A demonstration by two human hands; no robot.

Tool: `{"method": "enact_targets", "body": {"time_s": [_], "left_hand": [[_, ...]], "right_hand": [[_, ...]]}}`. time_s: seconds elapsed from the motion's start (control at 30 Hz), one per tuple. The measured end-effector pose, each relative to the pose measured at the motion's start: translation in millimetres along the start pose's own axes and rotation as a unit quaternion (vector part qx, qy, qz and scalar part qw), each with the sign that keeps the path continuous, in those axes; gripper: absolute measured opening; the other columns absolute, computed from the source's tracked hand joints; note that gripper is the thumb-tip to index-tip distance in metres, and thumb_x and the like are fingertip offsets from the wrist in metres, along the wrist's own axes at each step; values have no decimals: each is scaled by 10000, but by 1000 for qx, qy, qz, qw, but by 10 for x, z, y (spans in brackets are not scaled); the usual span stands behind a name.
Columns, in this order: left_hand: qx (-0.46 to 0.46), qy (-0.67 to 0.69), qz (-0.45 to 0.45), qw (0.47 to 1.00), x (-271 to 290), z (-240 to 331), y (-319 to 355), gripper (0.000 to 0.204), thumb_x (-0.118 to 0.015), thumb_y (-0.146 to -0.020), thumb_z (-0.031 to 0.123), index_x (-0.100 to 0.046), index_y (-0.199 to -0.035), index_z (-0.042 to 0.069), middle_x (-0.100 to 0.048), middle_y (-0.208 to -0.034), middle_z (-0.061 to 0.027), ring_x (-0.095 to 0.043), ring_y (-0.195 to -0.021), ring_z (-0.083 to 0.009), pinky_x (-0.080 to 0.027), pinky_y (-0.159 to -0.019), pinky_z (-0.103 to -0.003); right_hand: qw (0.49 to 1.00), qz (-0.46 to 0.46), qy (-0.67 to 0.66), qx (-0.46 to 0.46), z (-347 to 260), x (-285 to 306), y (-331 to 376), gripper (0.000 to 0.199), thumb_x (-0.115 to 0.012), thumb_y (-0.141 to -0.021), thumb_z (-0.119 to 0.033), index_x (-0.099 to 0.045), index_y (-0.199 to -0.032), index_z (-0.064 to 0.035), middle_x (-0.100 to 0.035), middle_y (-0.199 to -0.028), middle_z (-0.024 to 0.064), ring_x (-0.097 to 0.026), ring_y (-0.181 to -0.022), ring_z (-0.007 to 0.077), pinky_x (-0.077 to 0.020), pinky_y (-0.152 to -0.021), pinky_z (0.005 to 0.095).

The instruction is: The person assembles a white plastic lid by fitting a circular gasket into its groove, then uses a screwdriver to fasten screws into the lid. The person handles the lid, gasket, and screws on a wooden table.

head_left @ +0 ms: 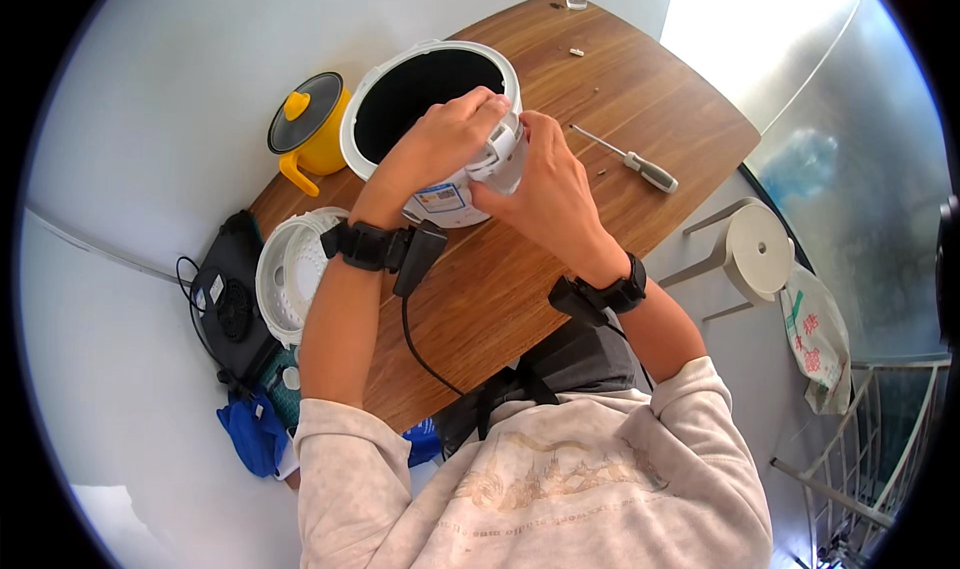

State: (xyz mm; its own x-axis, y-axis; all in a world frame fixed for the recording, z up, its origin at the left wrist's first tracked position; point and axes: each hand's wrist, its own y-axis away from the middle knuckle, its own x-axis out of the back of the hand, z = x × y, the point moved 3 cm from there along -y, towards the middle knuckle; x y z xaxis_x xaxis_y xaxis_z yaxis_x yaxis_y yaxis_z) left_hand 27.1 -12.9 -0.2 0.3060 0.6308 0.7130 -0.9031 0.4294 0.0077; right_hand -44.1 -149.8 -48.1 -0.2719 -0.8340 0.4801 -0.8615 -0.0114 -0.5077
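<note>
Head view: your left hand [440, 134] curls over the near rim of the white rice cooker body [430, 129], fingers pressed onto a white plastic panel part [500, 154]; your right hand [545, 184] cups that part from its other side, fingers closed on it. Part likely light, stiff, brittle at its clips; hold by the edges. Screwdriver [630, 161] just beyond your right hand; yellow pot [305, 129] and white inner lid [290, 269] outside your left.
</note>
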Motion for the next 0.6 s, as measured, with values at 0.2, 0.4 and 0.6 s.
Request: {"method": "enact_targets", "body": {"time_s": [0.2,0.4,0.6], "left_hand": [[4,14,-2,1000,-96,8,36,462,-392,-1067,427,-594,-1145,19,-655,-971,-170,-615,-900,-322,-472,-861,-382],[5,-7,-13,1000,-40,68,42,484,-391,-1071,447,-593,-1162,17,-668,-993,-169,-629,-935,-328,-472,-885,-379],[-93,-53,-7,994,20,79,83,487,-393,-1074,452,-602,-1172,24,-678,-1020,-174,-642,-964,-338,-472,-899,-385]], "right_hand": [[998,-47,-8,-34,113,99,202,856,-865,-707,-308,-443,-1338,87,-585,-1176,244,-668,-1011,411,-567,-819,439],[996,-4,86,-39,284,434,190,804,-799,-796,-352,-441,-1434,-20,-591,-1270,215,-648,-1130,394,-556,-879,485],[958,26,246,-145,1058,1015,-105,707,-767,-817,-378,-488,-1380,-53,-635,-1291,217,-668,-1130,396,-543,-927,480]]}}
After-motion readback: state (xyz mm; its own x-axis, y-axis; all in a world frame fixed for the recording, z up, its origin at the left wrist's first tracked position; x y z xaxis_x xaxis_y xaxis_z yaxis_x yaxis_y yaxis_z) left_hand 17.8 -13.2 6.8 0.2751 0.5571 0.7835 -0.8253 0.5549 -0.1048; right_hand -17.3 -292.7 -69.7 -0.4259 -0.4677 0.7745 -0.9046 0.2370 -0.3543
